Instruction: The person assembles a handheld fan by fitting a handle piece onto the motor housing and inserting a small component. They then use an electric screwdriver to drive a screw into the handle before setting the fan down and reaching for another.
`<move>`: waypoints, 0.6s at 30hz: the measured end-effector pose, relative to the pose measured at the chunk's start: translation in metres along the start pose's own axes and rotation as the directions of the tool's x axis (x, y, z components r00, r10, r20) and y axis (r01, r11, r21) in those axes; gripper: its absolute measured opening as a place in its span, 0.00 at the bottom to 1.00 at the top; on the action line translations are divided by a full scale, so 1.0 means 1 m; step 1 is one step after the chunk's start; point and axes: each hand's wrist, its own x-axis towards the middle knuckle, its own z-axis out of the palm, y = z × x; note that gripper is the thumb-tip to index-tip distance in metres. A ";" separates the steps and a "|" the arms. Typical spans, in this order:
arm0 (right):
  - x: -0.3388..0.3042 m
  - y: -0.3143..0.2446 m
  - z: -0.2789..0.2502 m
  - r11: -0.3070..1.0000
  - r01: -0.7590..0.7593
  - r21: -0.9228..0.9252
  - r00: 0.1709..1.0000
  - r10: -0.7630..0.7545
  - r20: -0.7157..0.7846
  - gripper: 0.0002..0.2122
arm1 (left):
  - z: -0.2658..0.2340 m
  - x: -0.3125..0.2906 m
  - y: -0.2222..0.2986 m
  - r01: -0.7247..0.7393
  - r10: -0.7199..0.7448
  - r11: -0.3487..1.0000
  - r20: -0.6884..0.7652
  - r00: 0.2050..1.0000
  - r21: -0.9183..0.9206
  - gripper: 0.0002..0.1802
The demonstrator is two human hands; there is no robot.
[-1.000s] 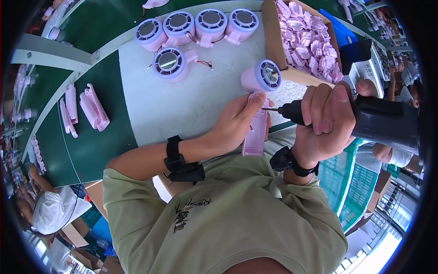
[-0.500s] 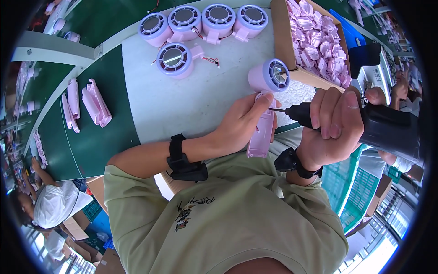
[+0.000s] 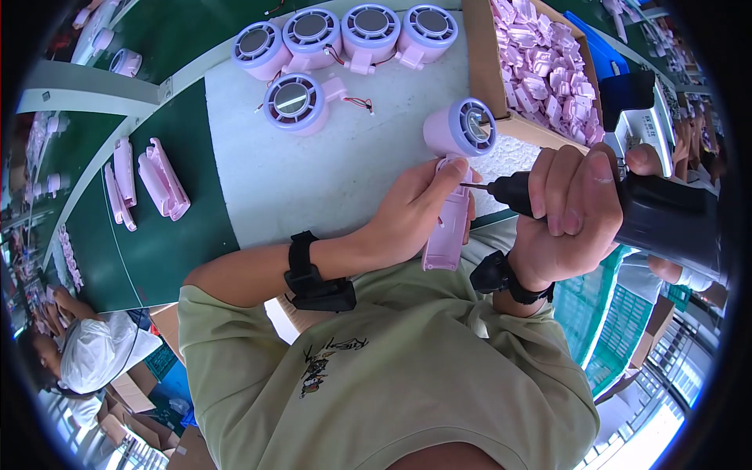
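My left hand (image 3: pixel 419 205) is closed round the neck of a handheld fan, whose purple ring head (image 3: pixel 462 128) tilts up past my fingers. The fan's pink open handle shell (image 3: pixel 446 235) hangs down toward my lap. In my right hand (image 3: pixel 576 207) is a black electric screwdriver (image 3: pixel 666 223), held level. Its thin bit reaches the handle by my left thumb; whether a screw is under the tip cannot be made out. Several more fan heads (image 3: pixel 293 103) stand on a white mat (image 3: pixel 258 172) ahead, some with small wires sticking out.
A cardboard box (image 3: pixel 482 70) full of small pink parts stands at the far right of the mat. Pink handle shells (image 3: pixel 164 180) lie on the green table (image 3: pixel 188 258) to the left. At lower right is a green crate (image 3: pixel 615 337). Another person (image 3: pixel 102 352) sits at the far left.
My hands, the fan and the screwdriver have hardly moved, the bit still against the handle. The view has shifted slightly, and the person at the left has moved a little.
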 end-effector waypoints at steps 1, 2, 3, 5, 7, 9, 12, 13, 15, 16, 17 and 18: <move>0.000 0.000 -0.001 1.000 0.000 0.024 1.000 0.000 0.014 0.14 | 0.000 0.000 0.001 0.001 -0.001 1.000 0.006 1.000 0.006 0.24; 0.000 0.000 -0.001 1.000 0.000 0.024 1.000 0.000 0.014 0.14 | 0.001 0.000 0.001 0.002 -0.002 1.000 0.013 1.000 0.012 0.25; -0.001 0.000 -0.001 1.000 0.004 0.031 1.000 -0.004 0.015 0.14 | 0.001 0.000 0.001 0.002 -0.002 1.000 0.013 1.000 0.012 0.25; -0.001 0.000 -0.001 0.999 0.012 0.045 1.000 -0.013 0.018 0.14 | 0.002 -0.001 0.001 0.006 -0.006 1.000 0.006 1.000 -0.005 0.25; -0.001 -0.001 0.001 0.999 0.015 0.035 1.000 -0.016 0.006 0.14 | 0.002 -0.001 0.001 0.008 -0.008 1.000 0.002 1.000 -0.012 0.25; -0.001 -0.002 0.004 1.000 0.022 0.014 1.000 -0.021 -0.018 0.13 | 0.003 -0.001 0.001 0.008 -0.008 1.000 -0.002 1.000 -0.003 0.25; 0.001 -0.004 0.007 1.000 0.017 0.005 1.000 -0.017 -0.013 0.12 | 0.002 -0.001 0.001 0.005 -0.005 1.000 -0.002 1.000 0.007 0.25; 0.001 -0.004 0.007 1.000 0.014 0.001 1.000 -0.014 -0.010 0.12 | 0.002 0.000 0.001 0.002 -0.002 1.000 0.000 1.000 0.012 0.25; 0.002 -0.004 0.005 1.000 0.017 0.000 1.000 -0.017 0.004 0.12 | 0.002 0.000 0.001 -0.001 0.001 1.000 0.001 1.000 0.018 0.25; 0.003 -0.004 0.003 1.000 0.020 -0.002 1.000 -0.020 0.017 0.12 | 0.003 0.000 0.001 0.004 -0.004 1.000 -0.004 1.000 0.018 0.25; 0.003 -0.004 0.002 1.000 0.022 -0.003 0.999 -0.022 0.031 0.12 | 0.003 0.000 0.001 0.009 -0.009 1.000 -0.009 1.000 0.018 0.25; 0.003 -0.004 0.002 1.000 0.022 -0.002 0.999 -0.022 0.031 0.12 | 0.003 0.000 0.001 0.014 -0.014 1.000 -0.014 1.000 0.018 0.25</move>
